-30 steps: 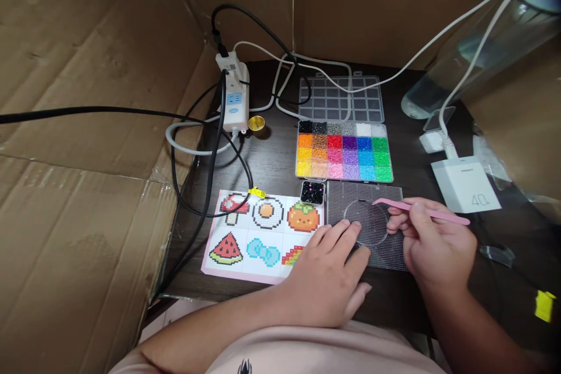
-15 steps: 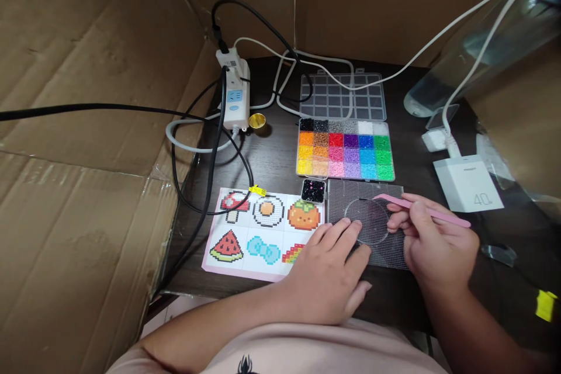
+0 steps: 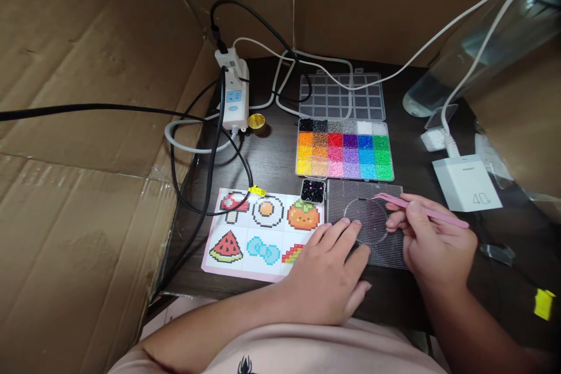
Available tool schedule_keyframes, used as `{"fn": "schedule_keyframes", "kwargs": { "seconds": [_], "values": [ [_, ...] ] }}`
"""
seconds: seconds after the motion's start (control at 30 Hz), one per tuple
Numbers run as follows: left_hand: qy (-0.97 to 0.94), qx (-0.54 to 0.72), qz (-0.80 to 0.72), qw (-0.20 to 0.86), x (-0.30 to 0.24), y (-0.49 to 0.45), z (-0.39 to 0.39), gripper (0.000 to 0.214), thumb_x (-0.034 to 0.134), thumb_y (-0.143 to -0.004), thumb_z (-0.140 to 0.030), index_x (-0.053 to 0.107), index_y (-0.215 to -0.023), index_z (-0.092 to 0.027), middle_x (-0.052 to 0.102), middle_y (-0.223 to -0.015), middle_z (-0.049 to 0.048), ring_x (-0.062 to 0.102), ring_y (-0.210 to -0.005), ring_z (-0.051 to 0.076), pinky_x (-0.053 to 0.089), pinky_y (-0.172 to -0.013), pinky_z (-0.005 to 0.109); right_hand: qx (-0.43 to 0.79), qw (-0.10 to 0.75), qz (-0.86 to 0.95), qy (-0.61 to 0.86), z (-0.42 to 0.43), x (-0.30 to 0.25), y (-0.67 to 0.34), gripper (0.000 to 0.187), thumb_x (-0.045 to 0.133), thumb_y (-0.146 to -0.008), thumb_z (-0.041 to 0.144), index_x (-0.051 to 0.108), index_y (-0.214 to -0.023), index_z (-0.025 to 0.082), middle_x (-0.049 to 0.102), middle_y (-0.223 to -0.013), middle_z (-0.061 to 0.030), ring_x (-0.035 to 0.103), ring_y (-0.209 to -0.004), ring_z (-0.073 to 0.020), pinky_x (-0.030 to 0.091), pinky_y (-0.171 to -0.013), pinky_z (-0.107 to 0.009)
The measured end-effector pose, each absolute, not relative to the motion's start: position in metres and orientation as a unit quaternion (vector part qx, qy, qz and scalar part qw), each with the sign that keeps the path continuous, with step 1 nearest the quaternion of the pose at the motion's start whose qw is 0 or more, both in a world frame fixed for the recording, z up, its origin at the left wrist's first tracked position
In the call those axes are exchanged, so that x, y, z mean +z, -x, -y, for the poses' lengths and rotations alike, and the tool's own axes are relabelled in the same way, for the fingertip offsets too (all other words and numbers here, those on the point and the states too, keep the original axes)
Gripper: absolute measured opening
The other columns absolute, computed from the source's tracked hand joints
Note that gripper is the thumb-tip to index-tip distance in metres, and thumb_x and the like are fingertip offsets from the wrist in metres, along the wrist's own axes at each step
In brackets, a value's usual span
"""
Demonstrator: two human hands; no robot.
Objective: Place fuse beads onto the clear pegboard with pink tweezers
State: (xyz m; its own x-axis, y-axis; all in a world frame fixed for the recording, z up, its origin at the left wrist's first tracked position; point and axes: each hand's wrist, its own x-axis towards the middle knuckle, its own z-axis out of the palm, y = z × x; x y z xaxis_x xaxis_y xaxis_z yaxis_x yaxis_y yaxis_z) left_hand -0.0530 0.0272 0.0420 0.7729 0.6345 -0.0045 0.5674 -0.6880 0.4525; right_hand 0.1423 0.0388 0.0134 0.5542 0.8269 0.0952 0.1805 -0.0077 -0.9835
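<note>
Pink tweezers (image 3: 427, 211) are gripped in my right hand (image 3: 433, 239), their tips over the upper part of a clear pegboard (image 3: 339, 196) with a circle outlined on it. A short dark row, perhaps beads, lies by the tips; whether the tips hold a bead is too small to tell. My left hand (image 3: 331, 260) lies flat with fingers stretched out, across the left edge of the pegboard and the right side of a pattern sheet (image 3: 265, 273). That sheet shows pixel pictures, among them a mushroom, an egg and a watermelon. Beside the board's top left corner is a small tray of mostly black beads (image 3: 312, 191).
Behind the board stands a sectioned bead box (image 3: 350, 149) filled with many colours, its clear lid (image 3: 342, 96) folded back. A power strip (image 3: 236, 93) with looping cables and a gold round cap (image 3: 256, 121) are at the left. A white charger box (image 3: 467, 184) stands right.
The tweezer tips have parted slightly over the same spot on the pegboard. My left hand stays in place.
</note>
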Motion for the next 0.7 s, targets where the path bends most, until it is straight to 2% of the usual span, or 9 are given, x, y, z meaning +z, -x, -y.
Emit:
{"fn": "schedule_keyframes", "kwargs": {
  "seconds": [0.13,0.33,0.7],
  "values": [
    [-0.915,0.090,-0.328,0.218,0.039,0.053,-0.028,0.041,0.054,-0.093,-0.042,0.053,-0.126,-0.017,0.039,-0.152,0.0135,0.034,-0.141,0.031,0.030,-0.115,0.047,0.309,0.607,0.349,0.643,-0.039,0.013,-0.142,0.022,0.074,-0.084,0.033,0.073,-0.096,0.014,0.075,-0.074,-0.0064,0.065,-0.053,-0.0132,0.054,-0.051,-0.026],
    [-0.911,0.108,-0.333,0.220,0.034,0.052,-0.030,0.042,0.055,-0.092,-0.040,0.054,-0.128,-0.018,0.040,-0.152,0.0138,0.037,-0.139,0.032,0.035,-0.113,0.050,0.334,0.623,0.340,0.621,-0.043,0.012,-0.142,0.021,0.071,-0.086,0.034,0.073,-0.095,0.015,0.074,-0.072,-0.0060,0.065,-0.051,-0.0132,0.054,-0.050,-0.026],
    [-0.912,0.123,-0.335,0.205,0.031,0.052,-0.029,0.041,0.056,-0.092,-0.037,0.055,-0.129,-0.019,0.040,-0.152,0.0146,0.038,-0.139,0.033,0.038,-0.111,0.052,0.274,0.586,0.394,0.653,-0.046,0.026,-0.136,0.018,0.068,-0.087,0.030,0.073,-0.092,0.014,0.071,-0.069,-0.0034,0.065,-0.056,-0.0130,0.057,-0.057,-0.027]
  ]
}}
